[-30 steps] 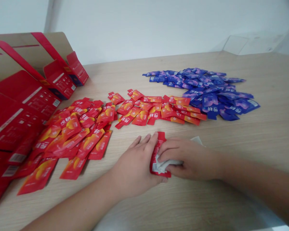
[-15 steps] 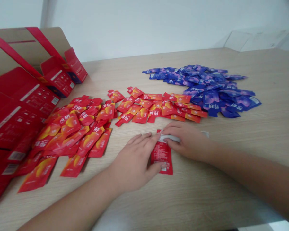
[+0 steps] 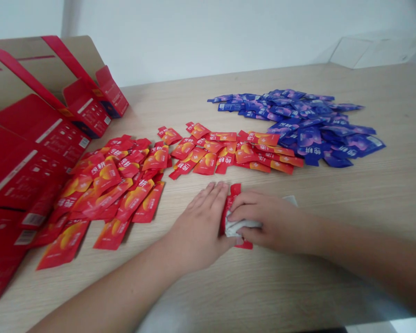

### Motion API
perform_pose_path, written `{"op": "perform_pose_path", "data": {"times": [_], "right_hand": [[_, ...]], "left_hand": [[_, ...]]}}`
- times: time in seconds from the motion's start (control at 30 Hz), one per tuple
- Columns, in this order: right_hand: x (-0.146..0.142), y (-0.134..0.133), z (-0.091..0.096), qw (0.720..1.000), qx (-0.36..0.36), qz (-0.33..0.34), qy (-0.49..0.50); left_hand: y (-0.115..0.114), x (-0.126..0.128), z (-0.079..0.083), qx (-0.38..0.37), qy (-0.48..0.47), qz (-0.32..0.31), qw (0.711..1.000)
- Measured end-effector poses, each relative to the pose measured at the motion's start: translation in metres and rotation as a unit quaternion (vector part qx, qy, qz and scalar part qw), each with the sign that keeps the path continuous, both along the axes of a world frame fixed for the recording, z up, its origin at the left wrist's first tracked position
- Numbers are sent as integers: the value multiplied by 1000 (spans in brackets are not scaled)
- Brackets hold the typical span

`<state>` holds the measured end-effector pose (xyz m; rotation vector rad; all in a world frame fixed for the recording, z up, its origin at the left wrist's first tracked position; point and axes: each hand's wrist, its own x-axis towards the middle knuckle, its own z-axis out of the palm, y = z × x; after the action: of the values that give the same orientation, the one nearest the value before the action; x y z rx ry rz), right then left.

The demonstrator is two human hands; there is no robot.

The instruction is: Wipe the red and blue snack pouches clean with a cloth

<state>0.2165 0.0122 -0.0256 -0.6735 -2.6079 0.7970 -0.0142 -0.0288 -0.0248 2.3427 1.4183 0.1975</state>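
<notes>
My left hand (image 3: 197, 222) presses on a red sachet (image 3: 233, 196) lying on the table, with its thumb along the sachet's side. My right hand (image 3: 266, 219) comes in from the right, its fingers pinching a crumpled white strip (image 3: 236, 227) of paper or film against the sachet. Most of the sachet is hidden under my hands. A small white piece (image 3: 290, 200) shows behind my right hand. Red sachets (image 3: 106, 187) lie in a loose heap left of my left hand.
A row of red sachets (image 3: 229, 155) runs across the wooden table (image 3: 298, 282) and meets a heap of blue-purple sachets (image 3: 308, 134). Opened red cardboard boxes (image 3: 45, 129) stand at the left. A white wall (image 3: 211, 37) rises behind the table.
My right hand has moved down and left, drawing the white strip over the sachet, which now looks bent between my hands. The head view has shifted slightly.
</notes>
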Motion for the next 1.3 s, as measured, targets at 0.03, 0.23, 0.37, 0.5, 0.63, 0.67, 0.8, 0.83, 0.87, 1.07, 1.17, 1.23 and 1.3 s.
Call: {"op": "perform_pose_path", "data": {"times": [0.03, 0.23, 0.37, 0.5, 0.63, 0.67, 0.8, 0.83, 0.87, 1.07, 1.17, 1.23, 1.3], "right_hand": [[-1, 2, -2, 1000, 12, -12, 5], [1, 24, -11, 995, 74, -72, -5], [10, 44, -16, 984, 103, -144, 4], [19, 54, -20, 971, 83, -220, 45], [21, 54, -20, 969, 79, -224, 64], [20, 54, -20, 970, 77, -220, 62], [19, 54, -20, 974, 57, -212, 51], [19, 54, -20, 975, 51, -212, 47], [19, 54, -20, 975, 45, -213, 41], [19, 51, -18, 972, 32, -232, 13], [21, 51, -20, 969, 38, -243, -2], [23, 52, -22, 968, 42, -246, -4], [24, 52, -23, 968, 43, -247, -5]], "left_hand": [[0, 0, 1, -6, 2, 2, 1000], [-1, 2, 0, -14, 18, 8, 1000], [-2, 1, -3, -14, 9, 5, 1000], [-5, -1, 3, -6, -12, -78, 997], [-12, 6, 10, 16, -19, -134, 991], [-13, 9, 10, 34, -14, -125, 992], [-18, 20, 9, 90, 82, -108, 987], [-19, 22, 9, 91, 119, -98, 984], [-19, 23, 10, 88, 154, -83, 981], [-7, 1, 29, 86, 220, 73, 969], [4, -22, 39, 82, 207, 146, 964], [12, -38, 44, 86, 202, 194, 956], [20, -56, 50, 114, 164, 263, 944]]}}
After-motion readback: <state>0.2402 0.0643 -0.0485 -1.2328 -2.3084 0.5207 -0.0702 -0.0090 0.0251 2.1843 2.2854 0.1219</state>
